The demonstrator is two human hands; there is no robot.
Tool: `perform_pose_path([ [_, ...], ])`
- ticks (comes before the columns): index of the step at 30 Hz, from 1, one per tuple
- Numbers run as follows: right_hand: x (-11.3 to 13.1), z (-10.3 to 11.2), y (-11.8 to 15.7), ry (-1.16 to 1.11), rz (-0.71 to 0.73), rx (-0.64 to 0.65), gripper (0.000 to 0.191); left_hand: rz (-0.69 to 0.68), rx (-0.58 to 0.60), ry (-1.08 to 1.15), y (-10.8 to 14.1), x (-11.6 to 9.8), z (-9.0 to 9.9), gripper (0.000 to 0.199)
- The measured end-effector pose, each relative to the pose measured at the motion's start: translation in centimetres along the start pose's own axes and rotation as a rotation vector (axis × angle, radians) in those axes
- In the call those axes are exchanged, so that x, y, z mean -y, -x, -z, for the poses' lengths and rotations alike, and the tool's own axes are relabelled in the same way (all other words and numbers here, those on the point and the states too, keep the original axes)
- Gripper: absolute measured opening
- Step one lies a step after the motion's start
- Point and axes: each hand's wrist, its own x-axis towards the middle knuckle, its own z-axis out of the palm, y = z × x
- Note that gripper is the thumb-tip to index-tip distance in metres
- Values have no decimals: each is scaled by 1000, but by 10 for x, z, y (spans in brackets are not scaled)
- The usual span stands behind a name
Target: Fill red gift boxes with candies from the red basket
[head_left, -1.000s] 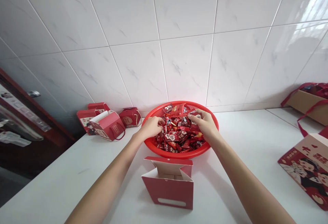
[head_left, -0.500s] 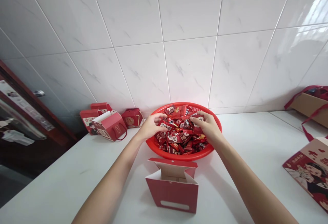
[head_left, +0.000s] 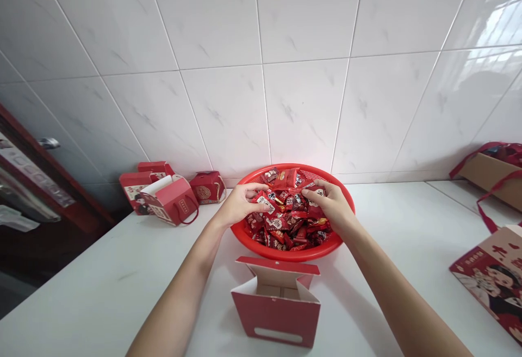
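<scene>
A red oval plastic basket (head_left: 290, 256) holds a heap of red wrapped candies (head_left: 281, 223). Over its left side, my left hand (head_left: 238, 204) is closed with thumb and fingers around a red candy packet (head_left: 265, 203) with a pale label. At the right side my right hand (head_left: 334, 202) pinches another red candy packet (head_left: 315, 194) between thumb and fingertips. Both packets are partly covered by the fingers. In front of the basket stands a red gift box (head_left: 279, 316) with its top flaps apart; its visible inside is bare cardboard.
Several small red gift boxes (head_left: 173, 202) with cord handles stand at the left by the tiled wall (head_left: 302, 112). A larger printed box (head_left: 495, 278) and a brown carton (head_left: 487, 167) with red ribbon are at the right of the white countertop (head_left: 403, 226).
The packet at my left hand is lifted slightly and tilted more, and my right fingers have closed further on theirs. The view has shifted a little.
</scene>
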Motion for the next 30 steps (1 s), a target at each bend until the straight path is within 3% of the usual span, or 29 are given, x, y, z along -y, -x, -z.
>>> perform_pose_path([
  [10, 2, 1, 1, -3, 10, 19, 36, -27, -57, -76, 1, -7, -7, 50],
  [18, 1, 0, 1, -14, 13, 31, 35, 20, 118, 137, 6, -16, -28, 58],
  [28, 3, 0, 3, -33, -16, 12, 36, 26, 97, 238, 10, -11, -27, 79],
  [30, 4, 0, 4, -36, -21, 7, 35, 1, 125, 221, 11, -13, -27, 75],
])
